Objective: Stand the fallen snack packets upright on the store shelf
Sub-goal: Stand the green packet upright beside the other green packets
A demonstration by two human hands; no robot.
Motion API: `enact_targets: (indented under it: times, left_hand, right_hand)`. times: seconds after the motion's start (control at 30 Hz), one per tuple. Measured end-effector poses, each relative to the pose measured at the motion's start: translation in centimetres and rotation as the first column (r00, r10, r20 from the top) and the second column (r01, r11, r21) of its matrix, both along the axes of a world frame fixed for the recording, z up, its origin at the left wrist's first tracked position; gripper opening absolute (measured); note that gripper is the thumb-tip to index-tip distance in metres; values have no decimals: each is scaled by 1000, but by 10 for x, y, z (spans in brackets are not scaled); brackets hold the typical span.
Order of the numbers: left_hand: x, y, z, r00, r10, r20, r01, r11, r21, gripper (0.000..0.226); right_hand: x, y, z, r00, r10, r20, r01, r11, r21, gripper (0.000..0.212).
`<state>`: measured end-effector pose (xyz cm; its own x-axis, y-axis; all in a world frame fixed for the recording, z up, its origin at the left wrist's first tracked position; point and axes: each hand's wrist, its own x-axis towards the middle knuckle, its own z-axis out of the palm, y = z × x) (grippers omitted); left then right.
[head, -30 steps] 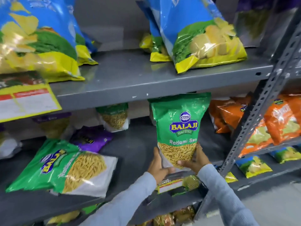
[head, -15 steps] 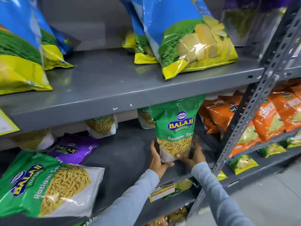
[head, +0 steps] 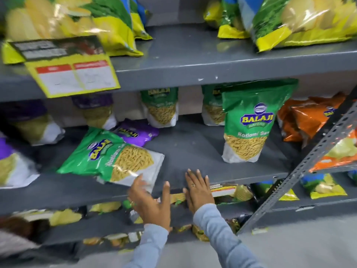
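A green Balaji Ratlami Sev packet point(head: 249, 124) stands upright on the grey middle shelf point(head: 193, 151), right of centre, with no hand on it. Another green packet of the same kind point(head: 114, 157) lies flat on the shelf's left half. My left hand point(head: 150, 202) is open, fingers spread, its fingertips at the white bottom corner of that lying packet. My right hand point(head: 197, 190) is open and empty at the shelf's front edge, between the two packets. A purple Balaji packet point(head: 137, 132) lies flat behind the fallen green one.
More green packets point(head: 160, 107) stand at the back wall. Orange packets point(head: 313, 117) fill the neighbouring bay past a slanted perforated metal brace point(head: 301, 171). Big blue-and-yellow chip bags point(head: 289, 22) sit on the upper shelf with a yellow price tag point(head: 75, 76). Packets crowd the lower shelf.
Both hands let go of the upright green packet, which stays standing. They moved left and towards the shelf's front edge, the left hand reaching the fallen green packet. The view shifted left.
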<state>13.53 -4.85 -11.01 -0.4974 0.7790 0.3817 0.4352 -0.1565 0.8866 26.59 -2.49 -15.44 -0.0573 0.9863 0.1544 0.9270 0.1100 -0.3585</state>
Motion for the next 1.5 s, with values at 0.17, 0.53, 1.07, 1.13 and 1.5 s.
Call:
enact_targets:
  times: [0.17, 0.53, 1.07, 1.13, 1.5]
  left_hand:
    - [-33, 6, 23, 752, 352, 557, -35, 866, -499, 115]
    - [-70, 21, 40, 707, 129, 695, 326, 813, -482, 46]
    - [-112, -42, 65, 545, -446, 710, 826, 431, -363, 52]
    - [-108, -35, 63, 568, -472, 674, 814, 440, -378, 55]
    - [-54, 89, 30, 806, -507, 307, 590, 637, -497, 84]
  right_hand:
    - [-10, -2, -6, 980, -29, 198, 51, 993, -104, 53]
    - [-33, 12, 78, 777, -292, -557, 52, 913, -406, 58]
    - [-12, -73, 133, 874, -180, -451, -112, 829, -548, 51]
    - [-7, -65, 126, 869, -177, -462, -117, 833, -540, 58]
    - [5, 59, 61, 728, -294, -619, 90, 936, -340, 74]
